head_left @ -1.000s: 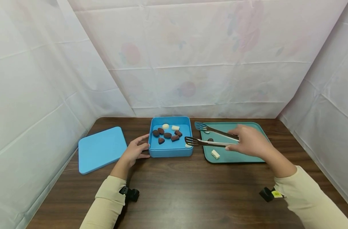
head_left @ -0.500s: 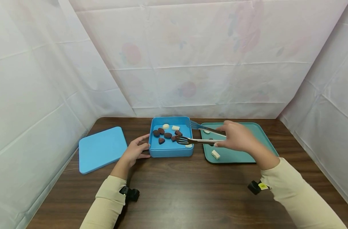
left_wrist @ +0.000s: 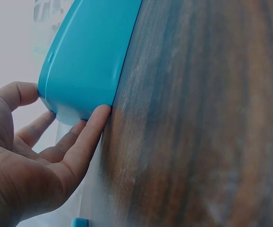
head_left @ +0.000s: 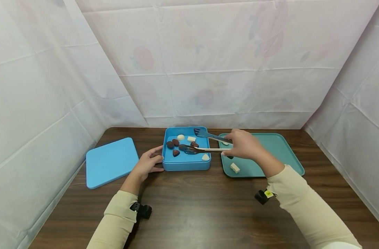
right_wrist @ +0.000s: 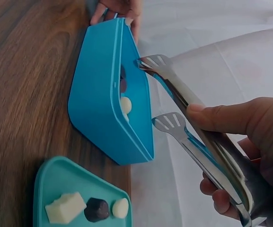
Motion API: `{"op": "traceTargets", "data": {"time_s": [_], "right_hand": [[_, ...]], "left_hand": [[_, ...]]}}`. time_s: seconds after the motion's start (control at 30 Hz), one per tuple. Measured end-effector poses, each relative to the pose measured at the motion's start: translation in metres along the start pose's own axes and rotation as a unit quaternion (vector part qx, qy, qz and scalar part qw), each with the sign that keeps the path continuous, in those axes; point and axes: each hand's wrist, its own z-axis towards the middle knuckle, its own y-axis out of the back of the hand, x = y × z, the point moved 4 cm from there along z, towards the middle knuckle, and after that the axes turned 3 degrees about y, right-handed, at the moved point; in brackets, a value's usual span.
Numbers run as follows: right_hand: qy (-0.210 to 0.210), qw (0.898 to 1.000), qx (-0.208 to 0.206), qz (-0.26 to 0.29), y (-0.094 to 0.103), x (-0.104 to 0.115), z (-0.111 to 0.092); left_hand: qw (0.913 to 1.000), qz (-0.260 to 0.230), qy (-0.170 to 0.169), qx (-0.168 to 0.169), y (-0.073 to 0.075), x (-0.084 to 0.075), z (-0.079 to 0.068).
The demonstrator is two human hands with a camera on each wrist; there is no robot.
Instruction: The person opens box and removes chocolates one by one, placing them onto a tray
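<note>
My right hand (head_left: 243,145) grips a pair of metal tongs (head_left: 205,150) whose spread tips hover over the blue box (head_left: 186,166). Nothing shows between the tips in the right wrist view. Inside the box lie several chocolates, among them a brown one (head_left: 176,153) and a white one (head_left: 205,157) near the front right corner. My left hand (head_left: 147,164) touches the box's left side with thumb and extended fingers, as the left wrist view shows on the box corner (left_wrist: 84,66). On the green tray (head_left: 276,152) are a white block (right_wrist: 65,208), a dark piece (right_wrist: 97,209) and a round white piece (right_wrist: 120,208).
A flat blue lid (head_left: 111,162) lies on the wooden table (head_left: 192,207) left of my left hand. The tray stands just right of the box. White printed cloth (head_left: 208,62) hangs behind the table and along both sides.
My right hand has carried the tongs leftward from above the tray to over the box. The white chocolate and a dark rectangular one have become uncovered and covered respectively. My left hand stays put.
</note>
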Motion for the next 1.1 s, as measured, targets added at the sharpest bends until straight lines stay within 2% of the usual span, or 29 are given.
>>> {"op": "traceTargets", "data": {"time_s": [0.6, 0.83, 1.1], "right_hand": [[-0.021, 0.998, 0.040, -0.037, -0.020, 0.021, 0.034], [-0.029, 0.998, 0.042, -0.030, -0.027, 0.022, 0.045], [-0.031, 0.998, 0.042, -0.047, -0.037, 0.027, 0.054]], "left_hand": [[1.0000, 0.000, -0.002, 0.005, -0.001, 0.000, 0.001], [1.0000, 0.000, 0.004, 0.008, 0.000, 0.002, 0.001], [0.9999, -0.004, 0.005, 0.008, 0.001, 0.002, 0.001]]}}
